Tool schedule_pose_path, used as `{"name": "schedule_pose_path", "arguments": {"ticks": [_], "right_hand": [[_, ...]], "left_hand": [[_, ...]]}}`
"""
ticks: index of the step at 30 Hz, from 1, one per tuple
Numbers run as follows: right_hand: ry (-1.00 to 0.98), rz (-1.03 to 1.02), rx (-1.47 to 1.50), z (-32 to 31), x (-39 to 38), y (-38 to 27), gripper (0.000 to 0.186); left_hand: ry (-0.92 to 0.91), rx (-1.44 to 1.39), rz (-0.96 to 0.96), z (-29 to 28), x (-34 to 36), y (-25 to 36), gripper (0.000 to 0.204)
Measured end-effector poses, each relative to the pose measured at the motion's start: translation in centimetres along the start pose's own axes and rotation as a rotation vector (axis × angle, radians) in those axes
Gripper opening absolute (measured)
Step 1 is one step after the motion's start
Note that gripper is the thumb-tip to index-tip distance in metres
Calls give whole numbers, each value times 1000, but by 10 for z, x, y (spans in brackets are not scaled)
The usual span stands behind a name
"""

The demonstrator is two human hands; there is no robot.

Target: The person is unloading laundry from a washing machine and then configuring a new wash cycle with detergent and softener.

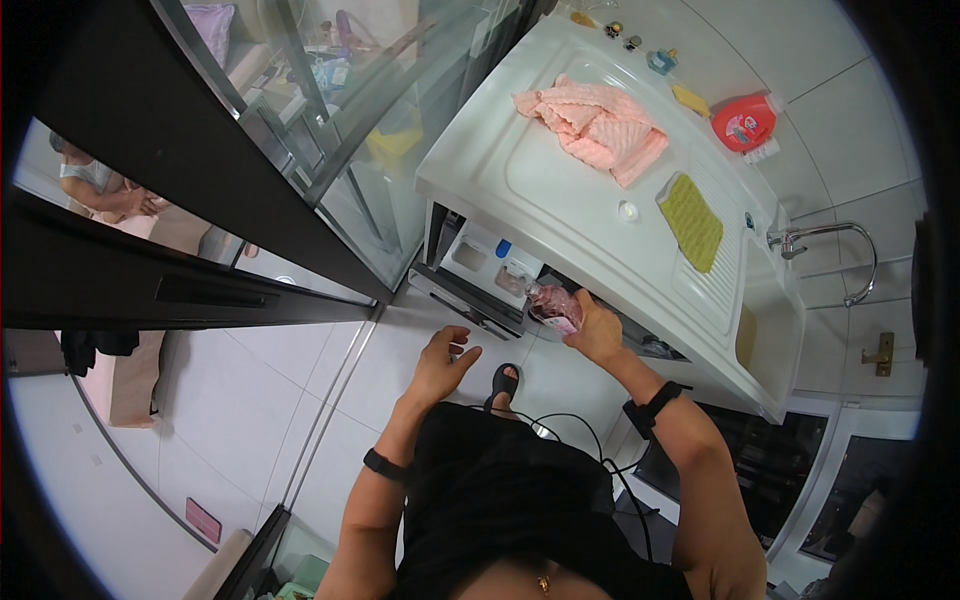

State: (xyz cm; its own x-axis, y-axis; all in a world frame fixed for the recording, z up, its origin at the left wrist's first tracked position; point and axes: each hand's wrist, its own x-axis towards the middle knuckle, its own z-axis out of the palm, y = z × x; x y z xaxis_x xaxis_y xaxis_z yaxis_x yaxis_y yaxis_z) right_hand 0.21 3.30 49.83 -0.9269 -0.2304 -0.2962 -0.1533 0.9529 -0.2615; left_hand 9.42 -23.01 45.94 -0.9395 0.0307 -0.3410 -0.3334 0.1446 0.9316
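My right hand point(597, 332) is wrapped round a clear bottle of pink liquid point(554, 306), which is tipped with its neck toward the pulled-out detergent drawer point(470, 254). The drawer is white inside, with a blue piece point(503, 248) in it and a dark front panel point(466, 300). Whether liquid is flowing from the bottle is too small to tell. Nearer to me than the drawer front, my left hand point(442, 364) hangs in the air with its fingers apart, holding nothing. On the washstand above lies a small white cap point(628, 211).
The white washstand point(560, 217) overhangs the drawer. It bears a pink cloth point(600, 130), a green mat point(692, 223), a red detergent jug point(746, 124) and a yellow sponge point(690, 99). A tap point(825, 235) stands at the right. Glass doors point(370, 140) rise on the left; black cables point(600, 450) hang near my legs.
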Motion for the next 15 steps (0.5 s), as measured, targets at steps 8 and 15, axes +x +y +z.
{"name": "schedule_pose_path", "arguments": {"ticks": [8,15], "right_hand": [[35,31,-5,0,-1,-4,60],[-6,25,3,-3,-1,-10,62]], "left_hand": [[11,20,-1,-2,0,-2,40],[24,16,5,-5,-3,-4,40]]}}
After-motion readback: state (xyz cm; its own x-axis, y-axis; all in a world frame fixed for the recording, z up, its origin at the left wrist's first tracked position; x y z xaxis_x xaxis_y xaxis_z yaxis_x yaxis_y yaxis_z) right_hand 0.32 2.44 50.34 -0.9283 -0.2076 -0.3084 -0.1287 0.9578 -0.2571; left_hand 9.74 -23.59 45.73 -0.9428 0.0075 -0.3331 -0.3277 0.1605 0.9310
